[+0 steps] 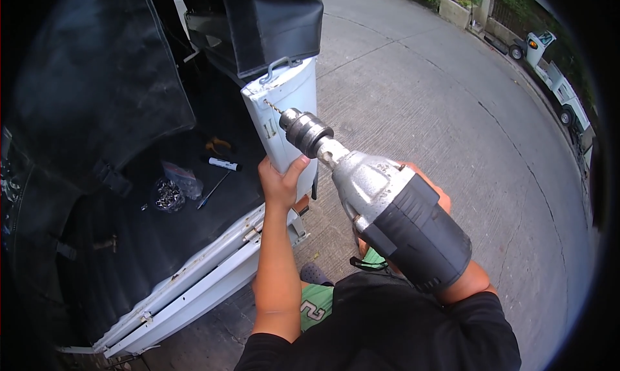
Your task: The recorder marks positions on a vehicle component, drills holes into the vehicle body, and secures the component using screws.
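My right hand (431, 189) holds a power drill (413, 226) with a silver front and a black motor housing. The drill's body covers most of that hand and the handle. A thin drill bit (274, 107) sticks out of the steel chuck (305, 131); its tip meets the upper part of a white metal post (294, 103), though how deep it goes I cannot tell. Lower down, my left hand (282, 185) grips the same post, thumb on the near face. On the post's top is a grey metal loop handle (279, 69), beneath a black cover (274, 22).
On the black bed liner (139, 222) to the left lie a bag of small metal fasteners (169, 195), a marker (224, 164), a screwdriver (213, 190) and orange-handled pliers (218, 143). A white side rail (194, 287) borders the bed. Concrete road (413, 80) stretches right, with a parked vehicle (555, 80) beyond.
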Demonstrator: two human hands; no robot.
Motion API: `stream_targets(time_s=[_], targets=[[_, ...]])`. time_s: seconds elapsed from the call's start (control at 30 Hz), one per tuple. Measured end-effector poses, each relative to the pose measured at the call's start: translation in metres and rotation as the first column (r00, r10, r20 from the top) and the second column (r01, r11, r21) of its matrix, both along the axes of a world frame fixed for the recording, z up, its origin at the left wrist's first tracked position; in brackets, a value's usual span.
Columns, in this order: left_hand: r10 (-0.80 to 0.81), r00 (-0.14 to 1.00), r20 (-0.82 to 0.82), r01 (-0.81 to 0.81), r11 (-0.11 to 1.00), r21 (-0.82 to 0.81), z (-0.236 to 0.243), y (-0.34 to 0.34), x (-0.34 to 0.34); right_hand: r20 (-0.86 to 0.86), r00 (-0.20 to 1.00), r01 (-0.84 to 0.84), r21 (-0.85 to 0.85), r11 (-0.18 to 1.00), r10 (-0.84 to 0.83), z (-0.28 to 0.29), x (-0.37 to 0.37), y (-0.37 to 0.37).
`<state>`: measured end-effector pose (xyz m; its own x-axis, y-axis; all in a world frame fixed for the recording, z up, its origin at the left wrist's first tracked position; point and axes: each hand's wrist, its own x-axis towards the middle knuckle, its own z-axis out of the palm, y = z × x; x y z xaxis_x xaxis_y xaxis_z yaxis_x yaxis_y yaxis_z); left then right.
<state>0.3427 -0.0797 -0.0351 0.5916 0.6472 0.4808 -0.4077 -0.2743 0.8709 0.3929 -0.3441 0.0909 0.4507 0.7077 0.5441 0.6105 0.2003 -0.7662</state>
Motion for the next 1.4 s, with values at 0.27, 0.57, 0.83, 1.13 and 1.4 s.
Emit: stream_targets(time_s=[0.27,0.57,0.83,1.13,1.4], targets=[[-0.006,1.000,0.013,0.006,1.000,0.021,0.000,0.001,0.001,-0.039,0.999,-0.007,-0.003,1.000,0.007,0.000,-0.002,0.001],[-0.006,1.000,-0.005,0.006,1.000,-0.020,-0.001,0.000,0.001,-0.065,0.990,-0.115,0.117,0.986,0.123,-0.014,0.010,0.006],[0.001,1.000,0.025,0.000,1.000,-0.010,-0.001,-0.003,0.002,-0.110,0.994,0.018,-0.070,0.997,-0.025,0.009,-0.007,-0.004],[0.011,1.000,0.026,-0.010,1.000,-0.011,0.000,-0.003,0.002,-0.079,0.997,0.004,-0.063,0.998,-0.009,0.009,-0.006,-0.003],[0.041,0.999,0.034,-0.041,0.999,-0.006,0.005,-0.006,0.000,-0.084,0.996,-0.005,-0.024,1.000,0.002,0.012,-0.009,-0.003]])
